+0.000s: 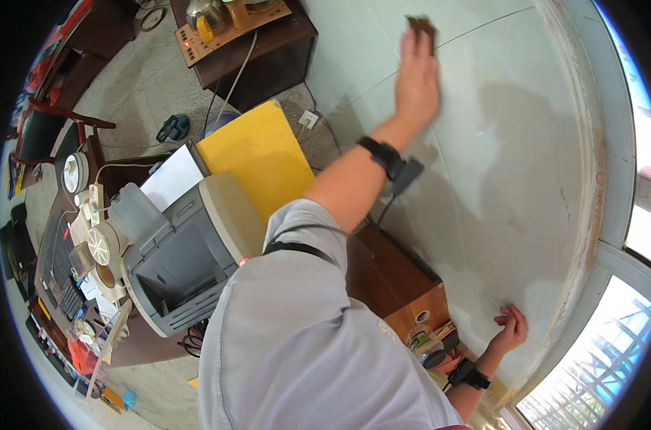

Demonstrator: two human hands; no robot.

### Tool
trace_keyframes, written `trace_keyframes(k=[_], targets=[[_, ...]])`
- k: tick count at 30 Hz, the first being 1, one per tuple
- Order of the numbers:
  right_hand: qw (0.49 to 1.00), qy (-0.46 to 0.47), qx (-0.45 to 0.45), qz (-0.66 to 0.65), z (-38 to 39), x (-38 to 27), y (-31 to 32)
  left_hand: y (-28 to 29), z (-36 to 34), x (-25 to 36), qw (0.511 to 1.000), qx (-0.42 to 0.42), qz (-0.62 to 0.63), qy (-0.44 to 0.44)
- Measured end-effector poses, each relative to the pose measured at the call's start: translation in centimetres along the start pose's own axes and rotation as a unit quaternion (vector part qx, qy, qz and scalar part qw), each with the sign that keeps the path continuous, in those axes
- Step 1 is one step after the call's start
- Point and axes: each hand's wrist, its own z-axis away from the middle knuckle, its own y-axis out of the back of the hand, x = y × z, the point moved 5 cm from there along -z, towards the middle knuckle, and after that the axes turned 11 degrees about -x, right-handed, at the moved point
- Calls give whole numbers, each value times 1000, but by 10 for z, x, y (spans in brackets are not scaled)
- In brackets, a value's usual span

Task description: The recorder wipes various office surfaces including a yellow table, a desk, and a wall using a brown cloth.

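My left hand (418, 89) reaches up along the pale tiled wall (483, 64). Its fingertips press a small brown pad (421, 26), slightly blurred, against the tiles; whether it is cloth or sponge cannot be told. My right hand (510, 330) is lower down, close to the wall near the window side. Its fingers are loosely bent and apart, with nothing seen in them. Each wrist carries a black strap, and a cable runs from the left one along my grey sleeve.
A grey printer (189, 258) and a yellow board (257, 158) are beside my left arm. A wooden cabinet (390, 279) stands against the wall below. A kettle (205, 16) sits on a tray at the top. The window frame (615, 143) edges the right side.
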Motion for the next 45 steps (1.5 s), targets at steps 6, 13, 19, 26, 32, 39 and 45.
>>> trace_keyframes(k=[6, 13, 19, 26, 32, 39, 45], targets=[[1000, 7, 9, -23, -1, -1, 0, 20, -54, -10, 1000, -13, 15, 14], [1000, -18, 24, -5, -1, -3, 3, -50, 63, 108, 921, -284, 26, -266], [1000, -18, 10, -13, 1, -8, 1, -44, 45, 92, 917, -214, -80, -328], [1000, -17, 5, -5, 2, -8, 2, 27, -88, -48, 992, 67, 99, 42], [1000, -13, 5, -28, -5, -15, -3, -16, -19, 46, 985, -16, -28, -170], [999, -28, 10, -33, -1, -7, 1, -75, 129, 128, 893, -157, -13, -421], [1000, -9, -7, -20, -1, -15, -4, -62, 89, 94, 942, -152, -107, -279]])
